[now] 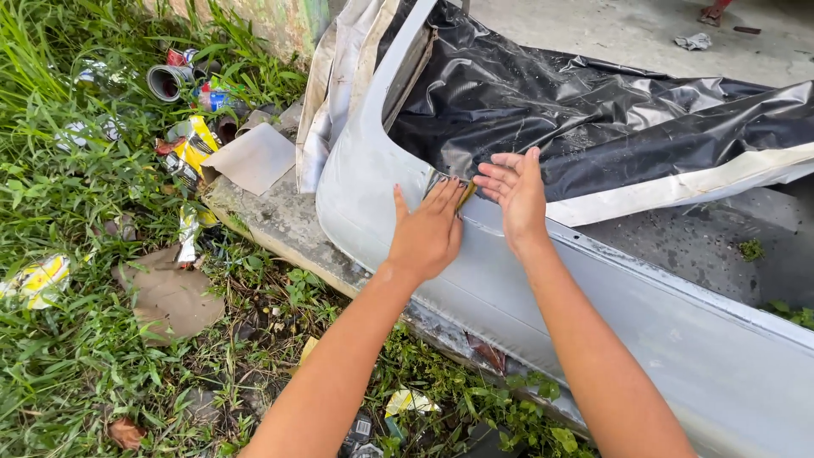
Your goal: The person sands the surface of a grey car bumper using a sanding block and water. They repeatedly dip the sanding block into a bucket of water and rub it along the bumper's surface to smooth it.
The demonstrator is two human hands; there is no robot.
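Note:
A grey primed car body panel (509,288) leans along a concrete edge, with black plastic sheeting (610,119) draped over its far side. My left hand (426,231) lies flat on the panel's upper edge, fingers together and pointing up. A small yellowish-brown piece (465,195), perhaps sandpaper, sits at its fingertips between both hands. My right hand (515,197) rests next to it on the panel edge, fingers spread against the black sheeting. Whether either hand grips the small piece I cannot tell.
Grass with litter fills the left: a can (167,81), yellow wrappers (193,144), brown paper (170,297) and a grey card sheet (254,157). A concrete ledge (280,225) runs under the panel. Concrete floor (627,34) lies beyond, with a rag (695,41).

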